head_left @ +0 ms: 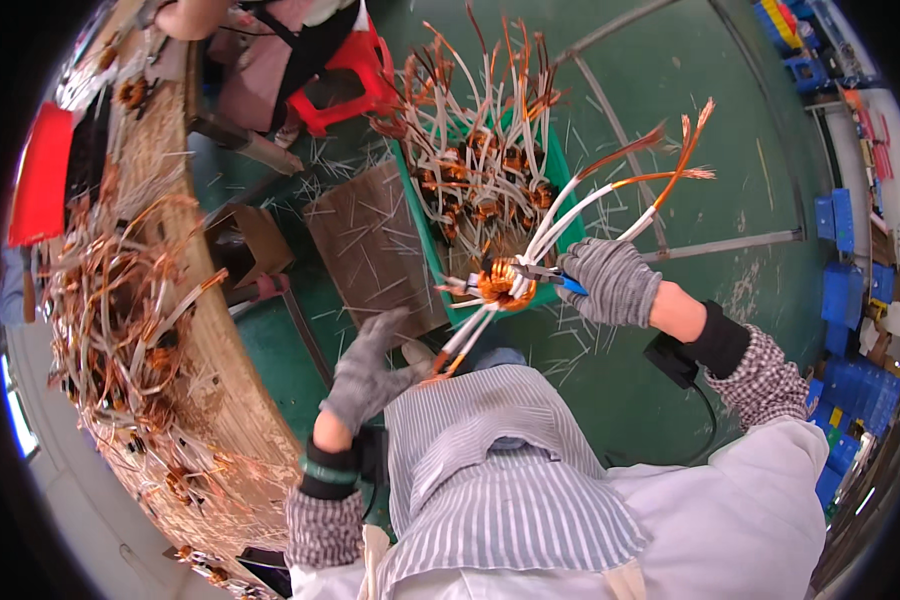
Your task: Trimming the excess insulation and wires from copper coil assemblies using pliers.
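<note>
My right hand point(610, 282), in a grey knit glove, is closed round blue-handled pliers point(560, 280). The jaws of the pliers reach the side of a copper-wound ring coil point(502, 284) above my lap. From the coil, white-sleeved leads with bare, frayed copper ends point(660, 175) fan out to the upper right. Shorter leads point(467, 340) point down toward my apron. My left hand point(368, 370), also gloved in grey, is to the left of these short leads, its fingers apart and nothing visible in it. Whether its thumb touches a lead end, I cannot tell.
Beyond the coil stands a green crate point(422, 215) packed with similar coils, leads upward. A brown board point(375, 250) lies beside it. On the left, a wooden bench point(235, 390) bears a tangled heap of coils point(130, 330). A person sits near a red stool point(355, 80).
</note>
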Tool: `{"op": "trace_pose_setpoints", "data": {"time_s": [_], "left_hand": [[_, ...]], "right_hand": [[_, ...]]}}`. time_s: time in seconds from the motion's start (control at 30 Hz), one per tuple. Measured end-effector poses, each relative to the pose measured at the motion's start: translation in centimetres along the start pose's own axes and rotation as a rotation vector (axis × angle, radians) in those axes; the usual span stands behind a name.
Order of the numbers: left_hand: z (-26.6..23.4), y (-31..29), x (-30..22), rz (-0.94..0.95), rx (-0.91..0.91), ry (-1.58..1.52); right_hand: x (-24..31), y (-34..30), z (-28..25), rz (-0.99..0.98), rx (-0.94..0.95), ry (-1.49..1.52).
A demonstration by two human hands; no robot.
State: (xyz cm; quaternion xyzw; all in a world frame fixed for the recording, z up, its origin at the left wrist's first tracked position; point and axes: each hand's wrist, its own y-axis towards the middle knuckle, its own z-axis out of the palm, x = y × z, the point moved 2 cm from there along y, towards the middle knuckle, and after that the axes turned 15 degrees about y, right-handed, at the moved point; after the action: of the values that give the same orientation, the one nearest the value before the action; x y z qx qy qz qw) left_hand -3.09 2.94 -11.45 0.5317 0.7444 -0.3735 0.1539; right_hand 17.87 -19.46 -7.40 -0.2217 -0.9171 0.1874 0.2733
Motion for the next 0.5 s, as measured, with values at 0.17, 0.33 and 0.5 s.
{"op": "trace_pose_setpoints", "data": {"time_s": [0.17, 0.33, 0.5], "left_hand": [[-2.6, 1.6, -0.5, 0.061, 0.098, -0.369], [-5.0, -0.2, -3.4, 0.28, 0.298, -0.971], [-4.0, -5.3, -5.5, 0.301, 0.056, -0.852]], "right_hand": [[9.4, -3.6, -6.4, -0.269, -0.22, -0.044], [16.1, -6.0, -10.4, -0.413, -0.319, -0.022], [18.6, -7.6, -11.3, -0.492, -0.467, -0.105]]}}
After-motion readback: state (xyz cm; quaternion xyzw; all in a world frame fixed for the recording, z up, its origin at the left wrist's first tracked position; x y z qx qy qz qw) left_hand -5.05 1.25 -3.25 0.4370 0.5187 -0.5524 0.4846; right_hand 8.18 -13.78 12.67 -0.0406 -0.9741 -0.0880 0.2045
